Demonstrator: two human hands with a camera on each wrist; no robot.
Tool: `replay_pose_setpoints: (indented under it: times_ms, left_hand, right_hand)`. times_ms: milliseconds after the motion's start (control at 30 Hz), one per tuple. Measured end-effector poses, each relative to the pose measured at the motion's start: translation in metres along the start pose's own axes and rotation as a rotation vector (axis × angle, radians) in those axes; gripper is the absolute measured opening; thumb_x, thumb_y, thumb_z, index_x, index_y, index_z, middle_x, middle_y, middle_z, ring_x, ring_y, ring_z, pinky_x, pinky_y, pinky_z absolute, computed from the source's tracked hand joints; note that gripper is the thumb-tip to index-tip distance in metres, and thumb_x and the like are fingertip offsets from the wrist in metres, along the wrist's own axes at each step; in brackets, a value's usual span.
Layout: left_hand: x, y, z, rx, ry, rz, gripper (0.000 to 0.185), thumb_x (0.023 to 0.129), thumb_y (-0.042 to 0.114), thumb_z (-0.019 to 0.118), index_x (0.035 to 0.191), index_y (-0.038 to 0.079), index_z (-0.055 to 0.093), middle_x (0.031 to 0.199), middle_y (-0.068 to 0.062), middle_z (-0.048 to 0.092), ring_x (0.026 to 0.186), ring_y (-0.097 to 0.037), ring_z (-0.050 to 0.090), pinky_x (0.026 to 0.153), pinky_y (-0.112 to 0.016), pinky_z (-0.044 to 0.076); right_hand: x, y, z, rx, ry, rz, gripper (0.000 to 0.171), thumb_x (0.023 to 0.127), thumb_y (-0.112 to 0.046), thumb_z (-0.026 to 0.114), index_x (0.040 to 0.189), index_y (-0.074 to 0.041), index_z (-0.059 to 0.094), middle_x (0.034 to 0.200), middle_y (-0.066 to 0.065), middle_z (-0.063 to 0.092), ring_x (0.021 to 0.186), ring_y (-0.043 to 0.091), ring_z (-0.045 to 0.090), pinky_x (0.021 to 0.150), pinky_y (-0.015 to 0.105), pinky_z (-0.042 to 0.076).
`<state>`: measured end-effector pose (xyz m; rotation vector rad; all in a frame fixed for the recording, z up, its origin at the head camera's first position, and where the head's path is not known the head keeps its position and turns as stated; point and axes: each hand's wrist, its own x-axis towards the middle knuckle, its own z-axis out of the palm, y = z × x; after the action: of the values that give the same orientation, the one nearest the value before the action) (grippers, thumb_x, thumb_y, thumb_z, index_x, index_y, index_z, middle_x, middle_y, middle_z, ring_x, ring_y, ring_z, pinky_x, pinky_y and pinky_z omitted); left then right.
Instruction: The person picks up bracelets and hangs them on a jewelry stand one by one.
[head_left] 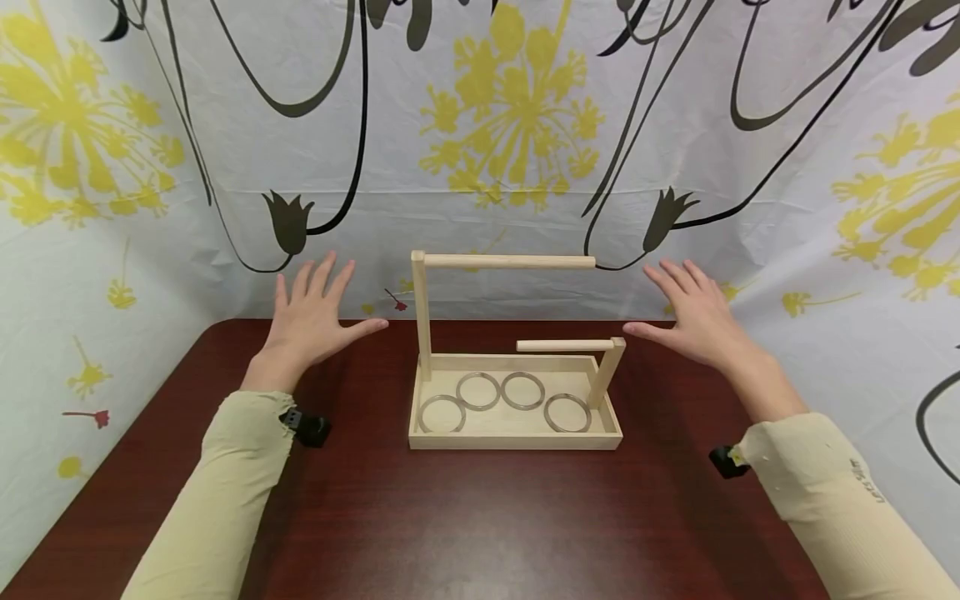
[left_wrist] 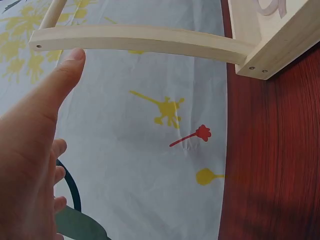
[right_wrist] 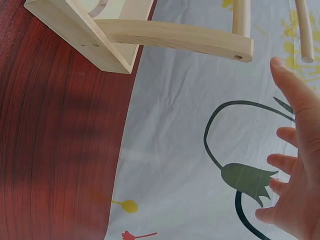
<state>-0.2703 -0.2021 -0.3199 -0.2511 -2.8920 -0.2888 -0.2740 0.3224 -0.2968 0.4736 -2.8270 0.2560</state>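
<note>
A pale wooden tray [head_left: 514, 438] stands on the dark red table [head_left: 465, 525]. Several metal rings [head_left: 477, 390] lie flat inside it. A tall post at its left carries a long horizontal dowel [head_left: 510, 262]; a short post at its right carries a shorter dowel [head_left: 564, 345]. My left hand [head_left: 311, 312] hovers left of the tray, fingers spread, holding nothing. My right hand [head_left: 693, 312] hovers to the right, also spread and empty. The left wrist view shows my thumb [left_wrist: 62, 82] near the tall post [left_wrist: 140, 40]. The right wrist view shows my fingers [right_wrist: 295, 150] beside the short post [right_wrist: 175, 37].
A white cloth with yellow flowers and black stems [head_left: 517, 108] hangs behind the table and down both sides. The table's rounded back corners lie near each hand. Small black wrist-camera clips [head_left: 307, 427] sit at my cuffs.
</note>
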Motion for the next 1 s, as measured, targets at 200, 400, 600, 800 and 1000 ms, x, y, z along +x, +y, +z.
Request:
replay_pose_setpoints:
  times_ms: [200,400,600,800,1000]
  left_hand:
    - [0.001,0.000,0.000,-0.001,0.024,0.020,0.104,0.085,0.076,0.055,0.162,0.020,0.013,0.168,-0.012,0.009,0.152,-0.042,0.011,0.119,-0.070,-0.001]
    - [0.002,0.002,0.000,-0.005,0.047,0.033,0.101,0.087,0.073,0.056,0.161,0.018,0.014,0.167,-0.013,0.015,0.151,-0.042,0.018,0.120,-0.068,0.004]
    - [0.002,0.003,-0.001,-0.008,0.079,0.047,0.097,0.089,0.067,0.059,0.160,0.015,0.021,0.165,-0.015,0.022,0.151,-0.038,0.023,0.122,-0.063,0.011]
    - [0.000,0.005,-0.003,-0.019,0.109,0.066,0.089,0.090,0.062,0.062,0.156,0.010,0.031,0.162,-0.017,0.029,0.149,-0.038,0.029,0.122,-0.057,0.019]
    - [0.000,0.006,-0.002,-0.057,0.142,0.070,0.084,0.090,0.055,0.066,0.155,0.011,0.034,0.159,-0.015,0.034,0.144,-0.039,0.037,0.117,-0.056,0.031]
  right_hand:
    - [0.000,-0.001,0.000,0.016,0.020,-0.014,0.089,0.085,-0.055,0.072,0.153,-0.010,0.038,0.159,0.023,0.031,0.149,0.048,0.016,0.116,0.066,0.018]
    - [-0.003,-0.004,-0.001,0.044,0.062,-0.027,0.080,0.086,-0.051,0.074,0.148,-0.010,0.046,0.154,0.022,0.039,0.143,0.046,0.028,0.113,0.064,0.025]
    - [-0.005,-0.007,-0.001,0.057,0.093,-0.034,0.074,0.086,-0.049,0.073,0.144,-0.010,0.051,0.151,0.019,0.043,0.138,0.045,0.036,0.110,0.062,0.030]
    - [-0.006,-0.010,0.000,0.068,0.095,-0.034,0.069,0.088,-0.048,0.072,0.141,-0.008,0.055,0.150,0.017,0.045,0.137,0.043,0.038,0.110,0.062,0.031]
    - [-0.008,-0.013,0.000,0.082,0.116,-0.040,0.063,0.088,-0.045,0.073,0.137,-0.007,0.058,0.146,0.014,0.049,0.135,0.041,0.042,0.109,0.061,0.033]
